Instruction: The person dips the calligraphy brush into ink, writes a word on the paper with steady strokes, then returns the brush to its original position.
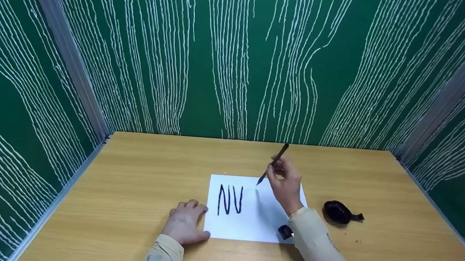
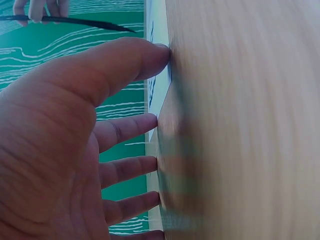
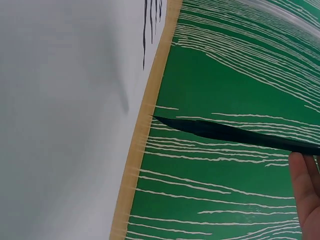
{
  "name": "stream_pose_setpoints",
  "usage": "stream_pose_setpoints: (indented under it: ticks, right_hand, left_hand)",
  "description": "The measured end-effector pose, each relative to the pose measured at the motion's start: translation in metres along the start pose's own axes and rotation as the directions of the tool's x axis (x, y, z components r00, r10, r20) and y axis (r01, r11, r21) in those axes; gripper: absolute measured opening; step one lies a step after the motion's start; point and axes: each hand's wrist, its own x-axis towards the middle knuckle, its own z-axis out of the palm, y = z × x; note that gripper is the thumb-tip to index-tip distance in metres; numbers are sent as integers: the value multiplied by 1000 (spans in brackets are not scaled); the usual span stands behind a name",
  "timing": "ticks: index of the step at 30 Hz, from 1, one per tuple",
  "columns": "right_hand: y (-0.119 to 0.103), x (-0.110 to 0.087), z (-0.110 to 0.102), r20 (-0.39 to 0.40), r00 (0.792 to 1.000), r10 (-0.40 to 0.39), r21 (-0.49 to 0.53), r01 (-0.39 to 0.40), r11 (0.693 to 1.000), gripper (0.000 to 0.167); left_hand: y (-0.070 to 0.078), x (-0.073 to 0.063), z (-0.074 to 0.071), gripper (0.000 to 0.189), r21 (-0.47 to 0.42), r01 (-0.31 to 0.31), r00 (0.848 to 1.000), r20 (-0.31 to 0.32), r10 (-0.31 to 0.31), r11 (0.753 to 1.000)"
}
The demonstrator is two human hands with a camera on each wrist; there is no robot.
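Observation:
A white sheet of paper (image 1: 238, 227) lies on the table and bears thick black strokes (image 1: 229, 199) like the letters N and V. Between the thumb and fingers, my right hand (image 1: 286, 185) pinches a dark paintbrush (image 1: 277, 156). The brush slants, its pointed black tip down over the upper part of the sheet. In the right wrist view the brush tip (image 3: 170, 122) stands apart from the paper. My left hand (image 1: 185, 223) rests spread at the sheet's left edge, thumb and a fingertip at the paper's margin. The left wrist view shows its fingertips (image 2: 150, 163) on the tabletop.
Right of the paper stands a shiny black oval dish (image 1: 337, 213) with a short handle or spout. A small black block (image 1: 285, 232) shows beside the right sleeve. Green walls (image 1: 196, 68) with white wavy lines enclose the wooden table (image 1: 138, 172) at the back and sides.

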Motion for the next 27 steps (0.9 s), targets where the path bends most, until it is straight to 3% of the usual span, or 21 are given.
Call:
stream_pose_setpoints:
  ticks: [6,15,27]
  right_hand:
    - [3,-2,2,16,998,59,27,-59,998,20]
    - [5,-7,8,23,998,50,52,-51,997,24]
    - [-22,-7,5,70,991,112,53,-116,992,21]
  left_hand:
    - [0,-1,0,65,3,9,1000,-2,-9,1000]
    - [0,0,0,66,11,11,1000,6,-11,1000]
    - [-1,0,1,64,0,-10,1000,-16,10,1000]
